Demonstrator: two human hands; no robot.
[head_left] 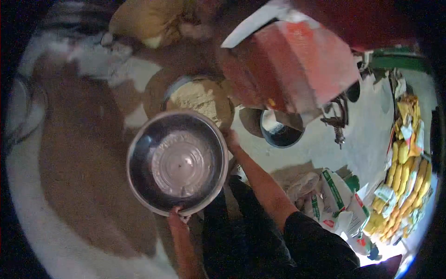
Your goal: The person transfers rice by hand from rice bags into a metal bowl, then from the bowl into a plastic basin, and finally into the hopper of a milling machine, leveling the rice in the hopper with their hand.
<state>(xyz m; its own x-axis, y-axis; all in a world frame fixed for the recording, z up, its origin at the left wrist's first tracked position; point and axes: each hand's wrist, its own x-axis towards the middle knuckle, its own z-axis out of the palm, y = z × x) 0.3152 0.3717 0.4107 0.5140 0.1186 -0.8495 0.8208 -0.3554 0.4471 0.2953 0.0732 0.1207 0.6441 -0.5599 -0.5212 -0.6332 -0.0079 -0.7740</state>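
A wide steel basin (180, 162) is tilted toward me, its inside bare and shiny. My left hand (180, 214) grips its near rim, fingers closed over the edge. On the right side of the rim, my right hand (231, 141) is closed on the same basin, its fingers partly hidden. Just beyond the basin stands another round container (226, 104) with a pale, floury heap (197, 98) in it, partly covered by the basin in my hands.
A red machine hopper (288, 65) hangs over a dark bowl (282, 141) holding white powder (271, 123). White printed sacks (335, 193) lie to the right, with stacked yellow sacks (404, 174) beyond. A brown patch (88, 176) covers the floor at left. A yellowish shape (144, 21) is at the top.
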